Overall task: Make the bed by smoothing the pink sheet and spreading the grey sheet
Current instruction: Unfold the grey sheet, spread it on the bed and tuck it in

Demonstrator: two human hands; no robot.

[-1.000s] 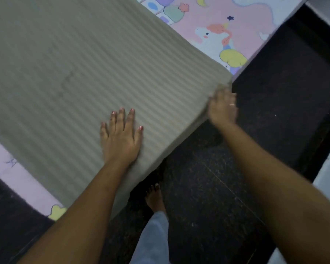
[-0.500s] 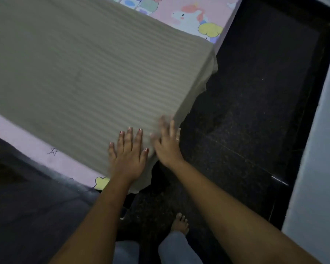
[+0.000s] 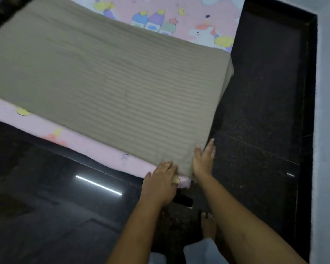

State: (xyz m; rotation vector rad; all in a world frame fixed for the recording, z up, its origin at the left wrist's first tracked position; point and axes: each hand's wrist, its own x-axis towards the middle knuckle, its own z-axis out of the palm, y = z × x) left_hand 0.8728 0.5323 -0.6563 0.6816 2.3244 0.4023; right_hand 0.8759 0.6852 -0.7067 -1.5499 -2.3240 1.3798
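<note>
The grey striped sheet (image 3: 111, 80) lies spread flat over most of the bed. Under it the pink cartoon-print sheet (image 3: 194, 21) shows at the far end and along the near left edge. Both hands are at the bed's near corner. My left hand (image 3: 160, 180) has its fingers curled at the grey sheet's corner hem and seems to grip it. My right hand (image 3: 204, 161) lies with straight fingers against the grey sheet's right edge, where the cloth hangs over the mattress side.
Dark polished floor (image 3: 255, 115) surrounds the bed, with a light reflection at the left. A pale wall (image 3: 328, 130) stands at the right beyond a narrow floor strip. A small black object (image 3: 183, 200) lies under the bed corner. My bare foot (image 3: 208, 225) is below it.
Both hands slid down the grey sheet to its near corner. My left hand went from flat on the cloth to curled at the hem. My view shifted left, showing more of the bed.
</note>
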